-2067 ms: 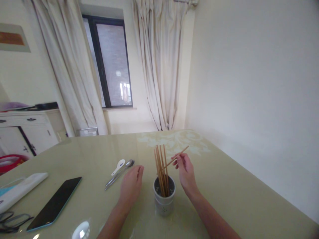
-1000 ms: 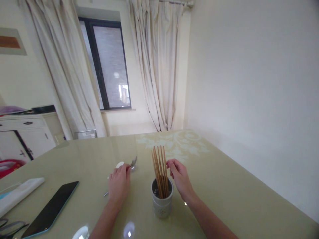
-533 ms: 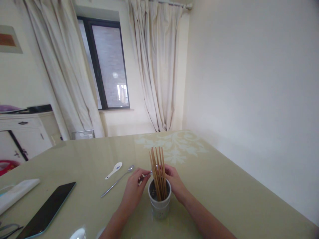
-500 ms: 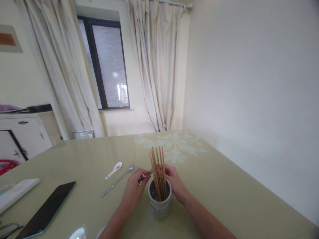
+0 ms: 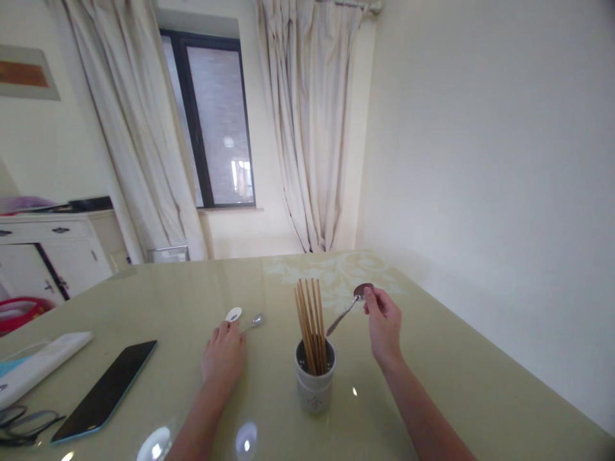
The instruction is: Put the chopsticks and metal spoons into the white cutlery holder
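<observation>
The metal spoon [image 5: 346, 306] hangs tilted in the air, bowl end up, pinched at that bowl by the fingertips of the right hand [image 5: 384, 323]. Its handle slants down and left, the tip right at the bundle of wooden chopsticks [image 5: 310, 325] that stands in the white holder [image 5: 314, 383]. Whether the tip is already inside the rim or just above it, I cannot tell.

A pinch on a smooth rounded bowl looks like a thin hold, and the risk I see is the spoon swivelling or slipping free and clattering onto the glossy table [image 5: 456, 365]. The chopsticks fill much of the holder's mouth and lean slightly left, so the handle could catch on them and push the bundle over, or nudge the holder itself, which nothing steadies.

Over on the other side, the left hand [image 5: 223, 358] lies palm down on the table, fingers together and curled over the handles of a white ceramic spoon [image 5: 233, 314] and a second metal spoon [image 5: 256, 320]. Whether it actually grips either one is hidden under the knuckles. If both are dragged at once, they could skid apart on that slick surface.

Further left lie a dark phone [image 5: 103, 392], a pair of glasses [image 5: 24, 424] and a white case [image 5: 41, 365], well apart from the hands.
</observation>
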The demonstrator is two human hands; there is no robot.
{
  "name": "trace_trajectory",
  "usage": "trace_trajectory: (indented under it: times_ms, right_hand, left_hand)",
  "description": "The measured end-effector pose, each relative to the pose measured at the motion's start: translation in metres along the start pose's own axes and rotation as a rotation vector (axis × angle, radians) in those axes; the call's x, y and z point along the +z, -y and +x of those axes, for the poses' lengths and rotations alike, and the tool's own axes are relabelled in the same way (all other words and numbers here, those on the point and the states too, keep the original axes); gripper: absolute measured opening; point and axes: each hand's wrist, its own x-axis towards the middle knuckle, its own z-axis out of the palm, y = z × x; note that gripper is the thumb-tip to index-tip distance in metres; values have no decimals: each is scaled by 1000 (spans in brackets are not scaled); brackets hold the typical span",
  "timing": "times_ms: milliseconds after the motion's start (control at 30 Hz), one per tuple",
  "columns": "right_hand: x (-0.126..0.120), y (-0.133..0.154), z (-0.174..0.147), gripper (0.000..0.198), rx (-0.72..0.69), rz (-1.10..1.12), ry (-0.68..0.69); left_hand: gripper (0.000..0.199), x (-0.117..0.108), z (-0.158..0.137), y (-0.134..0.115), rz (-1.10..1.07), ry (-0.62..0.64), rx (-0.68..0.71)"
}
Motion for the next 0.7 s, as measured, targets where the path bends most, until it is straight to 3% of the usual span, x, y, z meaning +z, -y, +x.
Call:
trace_trajectory:
  times_ms: [100,267,433,533,700]
  right_hand:
    - [0,5,2,43,26,149,1]
    - [10,10,-8,44,215,392,119]
    - [17,17,-25,33,132,283,365]
    - [19,18,-32,31,148,239,526]
    - [24,9,-36,38,221,235,556]
  left_hand:
    - [33,-1,-1,0,48,54,23]
    - [33,-5,-1,-8,-4,87,36]
    - [30,-11,0,-12,-151,118,-9]
    - [25,-10,1,-12,-265,67,-27]
    - [22,-5,2,-14,-535,-49,23]
